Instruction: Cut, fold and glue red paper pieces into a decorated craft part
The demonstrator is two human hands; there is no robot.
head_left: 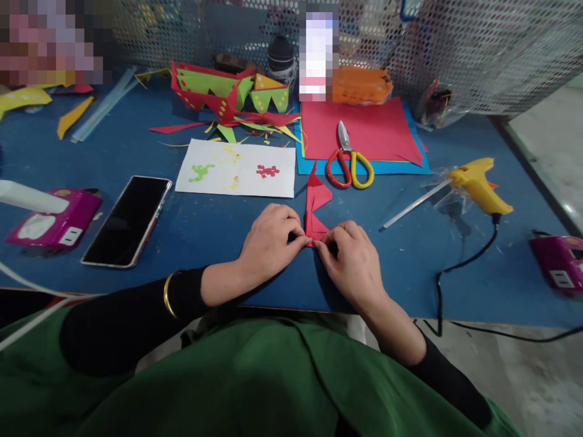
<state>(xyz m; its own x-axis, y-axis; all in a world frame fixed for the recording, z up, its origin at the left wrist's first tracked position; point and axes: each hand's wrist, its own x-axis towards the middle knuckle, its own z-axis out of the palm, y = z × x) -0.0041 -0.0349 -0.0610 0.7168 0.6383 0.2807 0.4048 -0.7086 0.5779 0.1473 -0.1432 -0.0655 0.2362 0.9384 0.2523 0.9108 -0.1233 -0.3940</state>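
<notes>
A folded strip of red paper (317, 197) with pointed, triangular cuts lies on the blue table between my hands. My left hand (276, 240) pinches its near end from the left, thumb and forefinger together. From the right, my right hand (350, 258) pinches the same end, its fingertips close to those of the left. Just beyond the strip, scissors (346, 158) with one red and one yellow handle rest on red paper sheets (364, 130). To the left of them is a white card (194, 161) bearing small green, yellow and red paper bits.
A yellow glue gun (478, 182) with a glue stick and black cord lies at the right. A phone (130, 221) and a purple socket box (59, 218) are on the left. Red and green paper crowns (214, 91) and scraps stand before a perforated metal panel (255, 30).
</notes>
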